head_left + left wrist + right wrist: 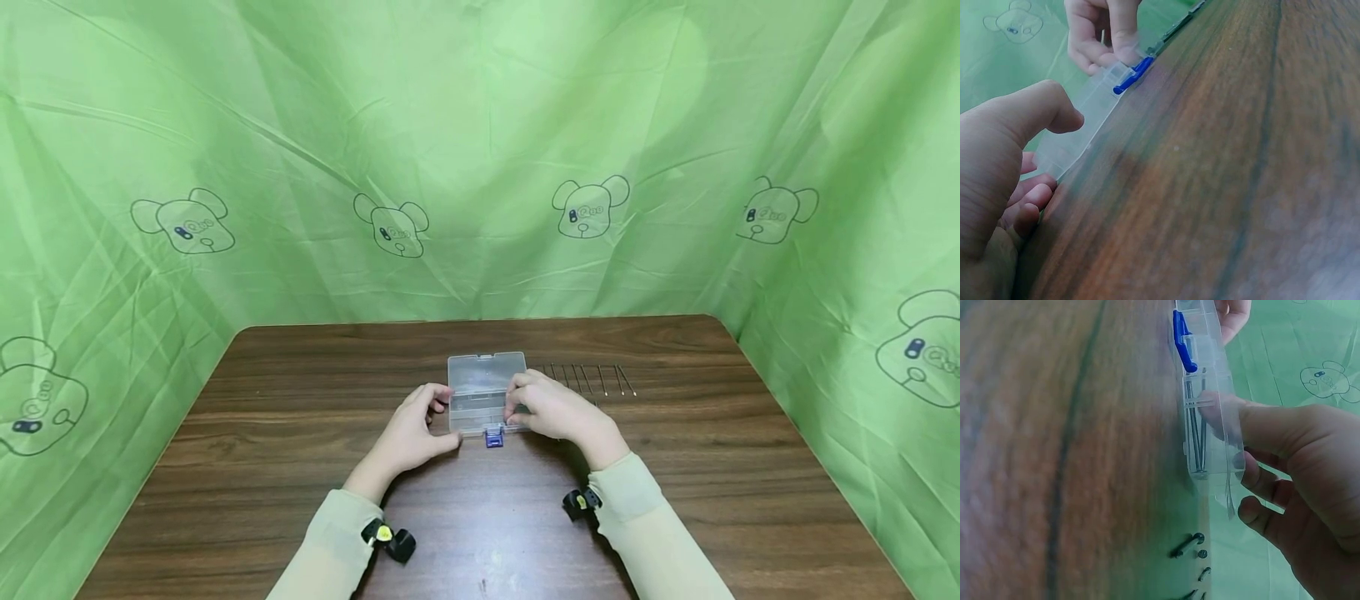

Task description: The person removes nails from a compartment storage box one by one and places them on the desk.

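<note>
A clear plastic box (463, 422) lies on the table with its lid (486, 372) raised at the back and a blue latch (493, 437) hanging at the front. My left hand (411, 429) steadies its left end, thumb by the front corner and fingers bent against the side. My right hand (553, 407) reaches over the right end, thumb and index finger down inside a compartment. Through the clear wall in the right wrist view, long thin nails (1195, 434) lie beside the thumb. I cannot tell whether these fingertips pinch a nail.
Several more nails (602, 380) lie in a row on the wooden table (300, 467), just right of the box. Their round heads show in the right wrist view. Green cloth (480, 125) with printed bear faces hangs around the back and sides.
</note>
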`<state>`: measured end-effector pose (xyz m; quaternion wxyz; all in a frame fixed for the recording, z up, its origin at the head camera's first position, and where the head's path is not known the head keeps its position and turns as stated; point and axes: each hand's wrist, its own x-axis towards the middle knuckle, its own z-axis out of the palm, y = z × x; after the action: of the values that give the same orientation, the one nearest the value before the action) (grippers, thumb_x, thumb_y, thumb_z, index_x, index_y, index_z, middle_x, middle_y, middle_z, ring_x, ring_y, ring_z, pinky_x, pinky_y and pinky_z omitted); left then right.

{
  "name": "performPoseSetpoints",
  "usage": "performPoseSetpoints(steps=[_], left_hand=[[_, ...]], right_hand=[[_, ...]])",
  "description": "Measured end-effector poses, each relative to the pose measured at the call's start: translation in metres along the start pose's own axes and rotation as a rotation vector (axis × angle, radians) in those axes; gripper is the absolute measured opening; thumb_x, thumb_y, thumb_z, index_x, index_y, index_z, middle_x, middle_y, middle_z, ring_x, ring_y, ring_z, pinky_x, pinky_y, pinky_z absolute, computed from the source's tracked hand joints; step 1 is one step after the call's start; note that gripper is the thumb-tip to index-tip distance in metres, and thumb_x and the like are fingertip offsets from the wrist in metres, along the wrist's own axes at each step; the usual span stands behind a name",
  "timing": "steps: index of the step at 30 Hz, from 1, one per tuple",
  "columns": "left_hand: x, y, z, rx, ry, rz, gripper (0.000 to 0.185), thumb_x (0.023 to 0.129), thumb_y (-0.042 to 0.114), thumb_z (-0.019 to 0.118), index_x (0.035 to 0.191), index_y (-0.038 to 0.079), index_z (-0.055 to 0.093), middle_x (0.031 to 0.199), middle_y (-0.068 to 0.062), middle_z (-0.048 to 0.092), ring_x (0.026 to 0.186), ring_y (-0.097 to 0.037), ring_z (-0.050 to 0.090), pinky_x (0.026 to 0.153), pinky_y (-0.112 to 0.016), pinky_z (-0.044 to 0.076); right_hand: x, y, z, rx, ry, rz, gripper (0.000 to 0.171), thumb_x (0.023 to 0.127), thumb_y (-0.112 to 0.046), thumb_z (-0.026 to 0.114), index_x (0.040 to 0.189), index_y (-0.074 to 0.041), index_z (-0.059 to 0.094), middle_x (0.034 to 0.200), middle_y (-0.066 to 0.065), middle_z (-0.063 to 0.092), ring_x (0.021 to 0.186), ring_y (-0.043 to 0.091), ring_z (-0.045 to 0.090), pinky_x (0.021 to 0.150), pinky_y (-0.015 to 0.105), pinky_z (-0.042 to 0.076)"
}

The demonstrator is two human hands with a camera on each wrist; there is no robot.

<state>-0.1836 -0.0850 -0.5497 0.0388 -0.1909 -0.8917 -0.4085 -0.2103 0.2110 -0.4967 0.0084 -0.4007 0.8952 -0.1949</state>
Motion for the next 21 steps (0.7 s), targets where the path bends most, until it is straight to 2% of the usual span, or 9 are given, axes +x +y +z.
performPoseSetpoints(steps=[10,18,21], left_hand=[[0.000,0.002,0.000,-0.004,-0.003,0.001,0.065,0.078,0.017,0.091,0.137,0.010,0.063,0.122,0.000,0.065,0.108,-0.016,0.062,0.088,-0.034,0.054],[0.000,-0.001,0.001,0.005,-0.001,-0.004,0.066,0.079,0.018,0.091,0.138,0.011,0.064,0.121,0.001,0.065,0.108,-0.015,0.062,0.088,-0.034,0.054],[-0.001,-0.001,0.001,0.002,0.003,-0.002,0.066,0.078,0.018,0.091,0.138,0.011,0.064,0.121,0.001,0.065,0.108,-0.014,0.062,0.088,-0.034,0.054]], right_hand=[[-0.006,0.004,-0.014,0.171,0.053,0.027,0.006,0.108,-0.023,0.072,0.108,-0.017,0.075,0.109,-0.008,0.069,0.112,0.019,0.062,0.104,0.045,0.052],[-0.011,0.006,-0.027,0.246,0.063,0.056,0.005,0.110,-0.017,0.068,0.110,-0.015,0.072,0.099,-0.010,0.068,0.092,0.009,0.061,0.087,0.035,0.055],[-0.013,0.005,-0.032,0.271,0.073,0.061,0.007,0.110,-0.016,0.067,0.114,-0.012,0.072,0.099,-0.009,0.069,0.091,0.008,0.062,0.084,0.033,0.056]])
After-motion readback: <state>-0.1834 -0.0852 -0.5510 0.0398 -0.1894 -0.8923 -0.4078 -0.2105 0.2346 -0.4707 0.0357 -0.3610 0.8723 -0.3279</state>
